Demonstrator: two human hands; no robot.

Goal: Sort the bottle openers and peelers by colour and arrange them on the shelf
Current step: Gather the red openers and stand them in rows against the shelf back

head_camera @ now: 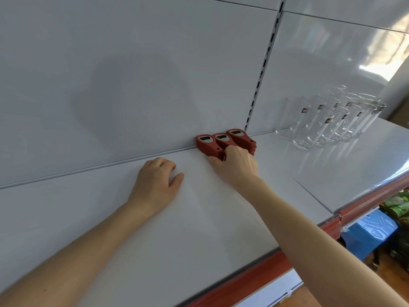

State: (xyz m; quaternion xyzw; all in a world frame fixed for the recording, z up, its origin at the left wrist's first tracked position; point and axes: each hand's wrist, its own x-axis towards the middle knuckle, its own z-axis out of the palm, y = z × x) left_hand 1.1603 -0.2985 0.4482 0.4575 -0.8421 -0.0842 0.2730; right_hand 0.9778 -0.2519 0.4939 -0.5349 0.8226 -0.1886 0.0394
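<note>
Red bottle openers (223,140) sit in three side-by-side stacks at the rear of the shelf (199,229), metal heads up against the back panel (132,85), handles pointing out toward the person. Long axis runs back-to-front, skewed slightly right. Right hand (238,168) is on them: fingers (230,151) curl over the handle ends of the middle stack with the thumb low on the left, so it pinches those tails; fingertips are hidden by the knuckles. Any push or pull goes along the handles, in line with the wrist. Left hand (156,185) rests palm down on the shelf, left of the stacks, fingers loosely curled, thumb out, holding nothing. Right hand is the nearer one, probably squaring the row. Glasses (327,120) stand well apart to the right. No peelers in view
</note>
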